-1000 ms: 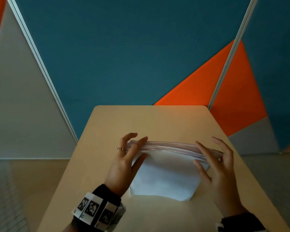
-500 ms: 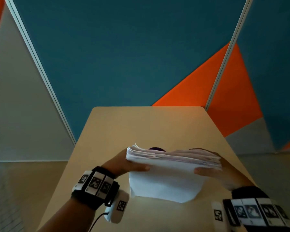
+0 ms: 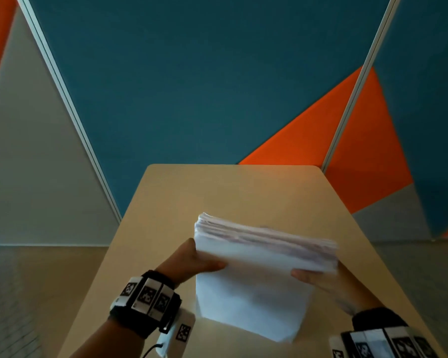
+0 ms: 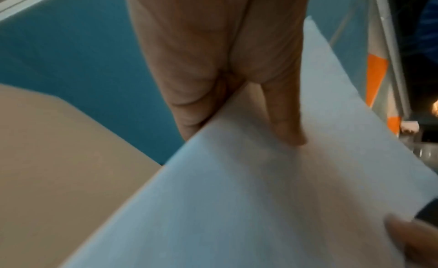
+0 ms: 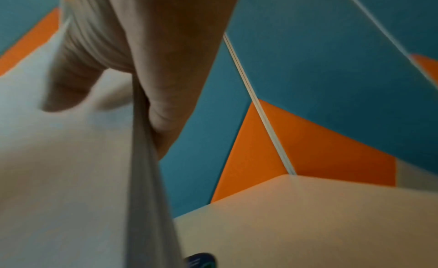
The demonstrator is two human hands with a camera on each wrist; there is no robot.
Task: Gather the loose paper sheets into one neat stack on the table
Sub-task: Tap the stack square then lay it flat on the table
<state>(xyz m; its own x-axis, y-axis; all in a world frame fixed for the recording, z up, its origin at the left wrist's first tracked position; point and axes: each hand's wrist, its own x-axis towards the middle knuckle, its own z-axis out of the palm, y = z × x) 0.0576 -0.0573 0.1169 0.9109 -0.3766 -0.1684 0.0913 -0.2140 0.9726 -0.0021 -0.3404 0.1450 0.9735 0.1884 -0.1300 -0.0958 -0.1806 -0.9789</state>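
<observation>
A thick stack of white paper sheets (image 3: 259, 275) stands on edge over the beige table (image 3: 230, 192), tilted toward me, its top edges slightly uneven. My left hand (image 3: 199, 259) grips the stack's left side, thumb on the near face. The left wrist view shows that thumb (image 4: 284, 118) pressed on the paper (image 4: 237, 197). My right hand (image 3: 329, 280) grips the right side, thumb on the near face and fingers hidden behind. In the right wrist view the stack's side edge (image 5: 147, 178) runs between thumb (image 5: 68, 88) and fingers (image 5: 170, 103). The blurred lower edge seems just above the table.
The table is narrow, and its far edge meets a blue, orange and grey partition wall (image 3: 217, 86). Floor lies beyond the left edge (image 3: 36, 293) and the right edge. A small dark object (image 5: 201, 260) shows at the bottom of the right wrist view.
A second ago both hands' fingers lay over the stack's top edge. They have since moved to the sides and grip it, and the stack has risen and tilted toward me.
</observation>
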